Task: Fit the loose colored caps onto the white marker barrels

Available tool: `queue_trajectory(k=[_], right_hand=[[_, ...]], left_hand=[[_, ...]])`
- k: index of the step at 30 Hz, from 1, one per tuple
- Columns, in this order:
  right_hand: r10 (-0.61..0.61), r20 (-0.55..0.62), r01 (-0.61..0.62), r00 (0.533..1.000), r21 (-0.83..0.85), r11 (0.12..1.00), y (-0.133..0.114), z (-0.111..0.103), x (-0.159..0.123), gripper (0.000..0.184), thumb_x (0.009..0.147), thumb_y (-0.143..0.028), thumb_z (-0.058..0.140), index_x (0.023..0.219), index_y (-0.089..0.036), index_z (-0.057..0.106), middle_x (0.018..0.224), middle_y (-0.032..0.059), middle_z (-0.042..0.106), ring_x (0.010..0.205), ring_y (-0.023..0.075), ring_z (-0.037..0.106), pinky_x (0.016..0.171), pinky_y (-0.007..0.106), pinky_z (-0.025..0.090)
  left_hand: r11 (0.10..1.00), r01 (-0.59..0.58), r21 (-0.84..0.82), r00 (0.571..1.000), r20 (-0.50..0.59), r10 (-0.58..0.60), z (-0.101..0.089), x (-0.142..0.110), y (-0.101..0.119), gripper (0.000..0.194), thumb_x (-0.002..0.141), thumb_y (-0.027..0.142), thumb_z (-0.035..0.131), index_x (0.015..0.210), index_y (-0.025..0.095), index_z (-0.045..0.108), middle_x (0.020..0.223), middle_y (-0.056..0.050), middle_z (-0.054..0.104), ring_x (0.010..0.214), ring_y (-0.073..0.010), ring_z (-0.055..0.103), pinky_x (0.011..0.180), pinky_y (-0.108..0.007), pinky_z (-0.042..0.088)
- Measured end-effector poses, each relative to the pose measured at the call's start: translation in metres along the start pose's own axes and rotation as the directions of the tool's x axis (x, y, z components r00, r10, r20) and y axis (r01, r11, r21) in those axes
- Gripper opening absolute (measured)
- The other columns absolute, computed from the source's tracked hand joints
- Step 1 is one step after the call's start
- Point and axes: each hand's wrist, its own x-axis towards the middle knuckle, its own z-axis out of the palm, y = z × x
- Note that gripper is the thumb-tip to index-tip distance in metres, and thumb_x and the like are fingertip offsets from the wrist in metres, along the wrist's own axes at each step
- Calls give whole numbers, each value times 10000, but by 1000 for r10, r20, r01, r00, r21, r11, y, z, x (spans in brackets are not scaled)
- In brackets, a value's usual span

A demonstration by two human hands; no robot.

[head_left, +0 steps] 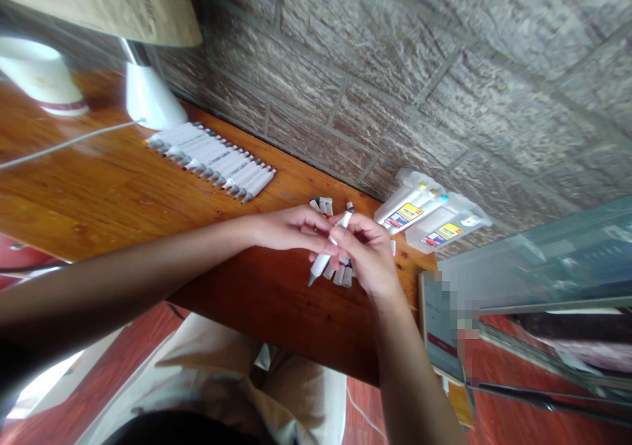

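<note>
A white marker (320,264) with grey ends is held slantwise between my two hands above the desk. My right hand (369,249) is closed, pinching it between thumb and fingers. From the other side my left hand (299,226) meets it, thumb and fingertips closed against the barrel. Under and behind the hands lie several loose markers (343,276), partly covered. To the left, a tidy row of white markers (212,158) lies side by side. A clear plastic case (399,209) holding a few markers stands at the right, beside another clear case (434,234).
The wooden desk (113,188) runs along a stone-patterned wall (395,70). At the back left stand a lamp (151,96) with a cable and a paper cup (47,76). A device with a screen (439,326) lies at the desk's right edge, beside a glass panel (543,254).
</note>
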Motion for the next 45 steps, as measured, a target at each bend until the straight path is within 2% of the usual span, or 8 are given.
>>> queue_trajectory(k=[8, 14, 23, 29, 36, 39, 41, 45], right_hand=[[58, -284, -55, 957, 18, 998, 13, -6, 11, 259, 772, -423, 840, 909, -212, 779, 623, -54, 589, 484, 51, 400, 456, 213, 324], [84, -251, -88, 964, -4, 996, 12, -4, 9, 264, 759, -421, 849, 898, -208, 777, 790, -12, 703, 573, 73, 514, 507, 218, 376], [126, -182, -99, 975, 148, 984, 6, -2, 10, 278, 822, -469, 787, 864, -194, 769, 564, -54, 509, 464, 58, 358, 426, 228, 259], [168, -263, -131, 950, 152, 980, 8, -2, 12, 378, 753, -549, 807, 898, -202, 774, 621, -55, 493, 483, 57, 328, 427, 229, 273], [162, -305, -129, 939, 127, 983, 8, -3, 12, 315, 744, -454, 852, 881, -184, 769, 588, -56, 482, 506, 48, 306, 434, 209, 202], [164, -331, -109, 929, 180, 978, 8, -4, 14, 342, 735, -479, 851, 812, -166, 740, 593, -53, 466, 514, 49, 305, 438, 215, 179], [182, -361, -105, 915, 224, 969, 7, -5, 15, 379, 694, -498, 869, 788, -163, 719, 601, -57, 446, 517, 52, 299, 435, 221, 170], [264, -372, -137, 890, 334, 933, 6, -4, 18, 431, 608, -490, 913, 786, -165, 693, 624, -62, 455, 508, 49, 276, 416, 222, 145]], left_hand=[[973, 1, 230, 949, -306, 71, -6, 7, -19, 339, 836, 442, 753, 844, 103, 753, 808, -49, 752, 755, -138, 686, 694, -221, 518], [990, -8, 140, 957, -287, 48, -4, 8, -19, 329, 812, 421, 785, 911, 109, 758, 865, -57, 776, 797, -154, 710, 759, -249, 548], [998, 50, -24, 983, -176, -54, 0, 5, -10, 478, 853, 543, 719, 1028, 104, 781, 908, -132, 796, 731, -162, 723, 696, -256, 555], [994, 60, 93, 966, -257, -34, 0, 8, -13, 446, 857, 528, 713, 987, 108, 783, 859, -98, 780, 696, -146, 679, 642, -244, 534], [976, 45, 214, 955, -296, 20, 2, 9, -13, 479, 914, 567, 615, 849, 111, 745, 768, -55, 740, 694, -137, 660, 653, -229, 512], [936, 87, 342, 902, -425, 71, 4, 8, -15, 550, 995, 555, 466, 781, 114, 714, 707, -52, 718, 636, -121, 634, 606, -211, 476], [880, 107, 464, 787, -580, 210, 4, 7, -16, 492, 1010, 505, 465, 807, 116, 690, 656, -22, 674, 592, -102, 598, 570, -194, 444], [743, 44, 668, 767, -499, 404, 1, 2, -15, 302, 941, 364, 637, 1137, 138, 684, 737, 11, 691, 631, -92, 619, 665, -191, 503]])
